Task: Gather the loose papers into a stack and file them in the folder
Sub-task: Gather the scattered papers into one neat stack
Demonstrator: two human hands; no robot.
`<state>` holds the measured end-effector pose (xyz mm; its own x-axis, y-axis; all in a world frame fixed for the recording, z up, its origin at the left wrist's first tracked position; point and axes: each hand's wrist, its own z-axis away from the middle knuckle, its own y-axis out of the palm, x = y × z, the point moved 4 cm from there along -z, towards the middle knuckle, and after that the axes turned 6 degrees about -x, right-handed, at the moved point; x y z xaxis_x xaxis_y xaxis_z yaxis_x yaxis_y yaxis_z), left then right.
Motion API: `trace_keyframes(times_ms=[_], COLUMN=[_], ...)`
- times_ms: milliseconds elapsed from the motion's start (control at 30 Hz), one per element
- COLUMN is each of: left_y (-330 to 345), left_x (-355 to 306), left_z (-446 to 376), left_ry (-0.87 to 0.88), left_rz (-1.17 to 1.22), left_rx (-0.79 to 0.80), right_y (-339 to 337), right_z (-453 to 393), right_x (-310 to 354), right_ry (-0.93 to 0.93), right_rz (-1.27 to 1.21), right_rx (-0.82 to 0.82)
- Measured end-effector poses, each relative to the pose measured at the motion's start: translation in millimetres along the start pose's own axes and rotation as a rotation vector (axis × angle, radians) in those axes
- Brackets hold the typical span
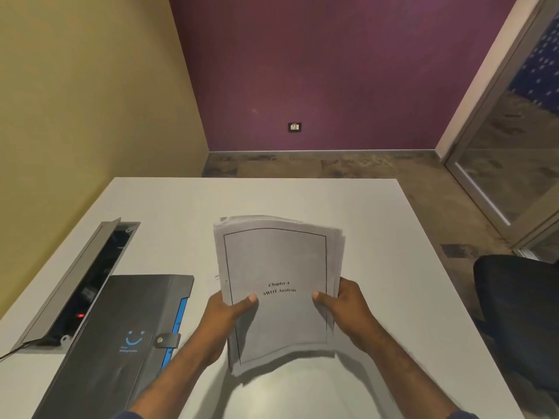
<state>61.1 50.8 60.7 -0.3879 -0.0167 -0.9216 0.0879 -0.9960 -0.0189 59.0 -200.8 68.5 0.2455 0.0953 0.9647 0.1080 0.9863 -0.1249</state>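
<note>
A stack of white papers (pixel 276 261) is held above the middle of the white table (pixel 378 225), its top sheet printed "Chapter 4 SWOT Analysis" inside a black border. My left hand (pixel 225 320) grips the stack's left edge, thumb on top. My right hand (pixel 348 309) grips the right edge the same way. The sheet edges are slightly uneven at the top right. A dark grey folder (pixel 121 334) with a blue smiley logo, blue side tabs and a snap strap lies shut on the table to the left of the stack.
An open grey cable box (pixel 87 279) is set into the table at the far left, a red light inside it. A dark office chair (pixel 520 309) stands off the table's right edge. Beyond are a purple wall and a glass door (pixel 514 152).
</note>
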Motion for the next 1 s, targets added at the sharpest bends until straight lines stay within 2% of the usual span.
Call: trace_keyframes(times_ms=[133,233,367,467,533,633,800,1000], left_y=[-12,-16,-8,-3,-1,-4,-12,-20], left_x=[-5,5,18,19,17,14,36,76], left_z=[-1,1,-1,-6,-9,-14,-32,-52], left_ry=[0.148,0.154,0.207,0.181,0.16,0.159,0.012,-0.257], left_rz=[0.0,-0.008,-0.12,-0.191,-0.186,-0.158,-0.216,-0.616], left_rx=[0.017,0.027,-0.09,-0.213,-0.222,-0.207,-0.319,-0.493], right_y=[0,4,12,19,22,29,52,76], right_z=[2,5,-3,-19,-32,-46,-63,-84], right_x=[8,6,-10,-14,-12,-1,-6,-43], right_ry=[-0.141,-0.281,-0.321,-0.198,-0.105,-0.135,-0.066,0.033], right_rz=[-0.062,-0.037,0.058,0.079,0.068,0.067,0.18,0.495], right_rx=[0.012,0.093,0.118,-0.004,-0.098,-0.058,0.006,0.044])
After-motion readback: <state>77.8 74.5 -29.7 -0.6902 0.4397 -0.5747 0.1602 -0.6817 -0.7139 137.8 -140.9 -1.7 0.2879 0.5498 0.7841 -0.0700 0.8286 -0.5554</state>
